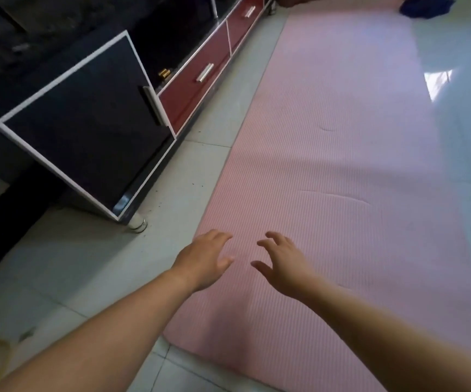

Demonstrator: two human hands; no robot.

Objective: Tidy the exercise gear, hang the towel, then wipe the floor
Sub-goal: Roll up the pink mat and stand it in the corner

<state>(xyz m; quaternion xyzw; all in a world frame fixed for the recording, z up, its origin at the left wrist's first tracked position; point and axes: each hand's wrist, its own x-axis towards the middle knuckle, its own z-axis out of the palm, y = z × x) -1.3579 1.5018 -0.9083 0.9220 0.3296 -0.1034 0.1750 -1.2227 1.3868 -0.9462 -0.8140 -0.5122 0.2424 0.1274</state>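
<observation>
Fingers (269,241) spread and loose on both hands, holding nothing; left hand (203,257) and right hand (283,264) over pink mat (341,165), lower centre; cabinet (87,131) upper left.

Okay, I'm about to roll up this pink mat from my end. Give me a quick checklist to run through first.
1. Hands free: left hand and right hand hold nothing: ok.
2. Mat lies flat and unrolled: ok.
3. Near end of mat bare: ok.
4. Far end bare: dark blue cloth lies by the far corner; on the mat or beside it: cannot tell.
5. Cabinet apart from the mat's edge, tiles between: ok.
6. Tiles clean: dark specks by the cabinet: not ok.
</observation>
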